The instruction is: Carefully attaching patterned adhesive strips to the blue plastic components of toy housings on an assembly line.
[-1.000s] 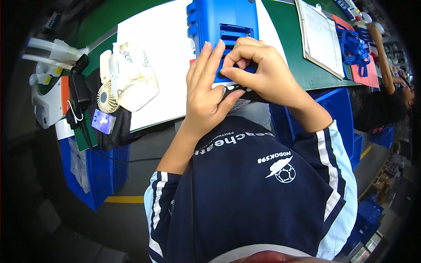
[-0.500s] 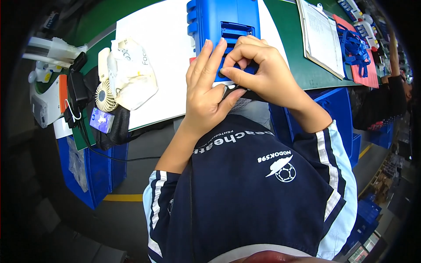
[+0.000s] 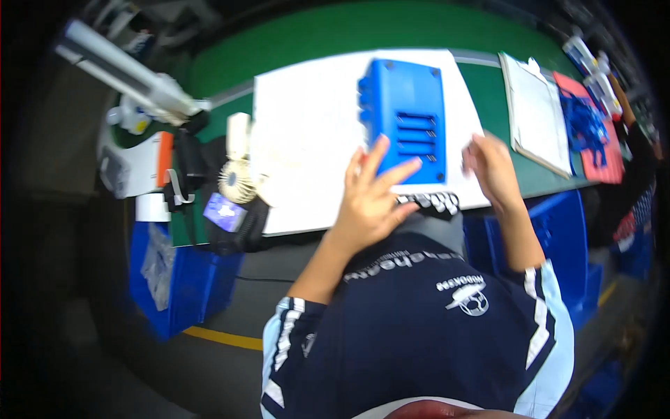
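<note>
A blue plastic device [image 3: 380,105] lies on a white sheet, with several dark slots in its upturned face, like an open battery compartment. My left hand [image 3: 366,202] is open at its lower left corner, fingers spread and reaching over its near edge. I cannot tell whether those fingertips touch the casing. To the right of the device, above the white sheet, my right hand [image 3: 494,167] is apart from it with bent fingers. Motion blurs those fingertips, so what they hold, if anything, is unclear.
The white sheet [image 3: 307,119] covers part of a green table [image 3: 481,91]. On the left are a cream hand fan [image 3: 237,183], a purple box [image 3: 225,211] and black cables. Right: a clipboard of papers [image 3: 537,119] and blue straps [image 3: 586,126] on a pink sheet. Blue bins [image 3: 185,283] stand below.
My right hand has left the device's slots and moved right. My left hand stays near the device's lower left, fingers more spread. The whole view has shifted, showing more of the table's far side.
</note>
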The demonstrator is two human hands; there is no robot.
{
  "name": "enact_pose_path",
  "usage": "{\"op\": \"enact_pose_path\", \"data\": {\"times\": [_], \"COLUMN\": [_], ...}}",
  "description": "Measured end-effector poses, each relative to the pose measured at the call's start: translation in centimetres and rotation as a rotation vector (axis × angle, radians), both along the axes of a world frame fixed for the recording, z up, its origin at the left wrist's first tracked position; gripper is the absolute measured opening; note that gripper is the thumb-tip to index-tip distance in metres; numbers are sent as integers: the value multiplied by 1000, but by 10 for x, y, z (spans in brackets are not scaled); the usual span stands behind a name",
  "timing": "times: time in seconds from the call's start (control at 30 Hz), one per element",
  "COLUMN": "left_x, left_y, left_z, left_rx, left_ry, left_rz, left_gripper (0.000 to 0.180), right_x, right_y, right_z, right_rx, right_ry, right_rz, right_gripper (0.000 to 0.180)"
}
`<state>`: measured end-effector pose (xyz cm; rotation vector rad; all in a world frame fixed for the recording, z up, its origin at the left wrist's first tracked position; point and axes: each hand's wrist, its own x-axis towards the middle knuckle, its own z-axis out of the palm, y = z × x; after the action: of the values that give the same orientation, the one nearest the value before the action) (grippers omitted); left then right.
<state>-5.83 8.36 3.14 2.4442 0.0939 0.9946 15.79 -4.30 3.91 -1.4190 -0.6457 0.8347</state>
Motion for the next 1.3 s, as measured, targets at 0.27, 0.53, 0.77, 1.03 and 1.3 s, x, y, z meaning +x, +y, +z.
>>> {"op": "enact_pose_path", "data": {"times": [0.27, 0.53, 0.77, 1.03, 1.3], "left_x": [-38, -63, -59, -39, -46], "left_y": [3, 20, 25, 11, 25], "left_z": [-3, -6, -3, -16, -21], "left_rx": [-304, -421, -379, -598, -904], "left_ry": [-41, -79, -27, -170, 7], "left_rz": [-66, -80, -94, -250, -346], "left_gripper": [25, 19, 26, 37, 23], "right_x": [-71, -124, -88, 41, 151], "right_y": [-8, 45, 44, 169, 333], "right_z": [-52, -27, -86, 24, 12], "right_rx": [-191, -256, 129, 133, -370], "right_ry": [1023, 1227, 1297, 244, -886], "right_rz": [373, -26, 372, -97, -535], "right_gripper": [70, 80, 58, 55, 90]}}
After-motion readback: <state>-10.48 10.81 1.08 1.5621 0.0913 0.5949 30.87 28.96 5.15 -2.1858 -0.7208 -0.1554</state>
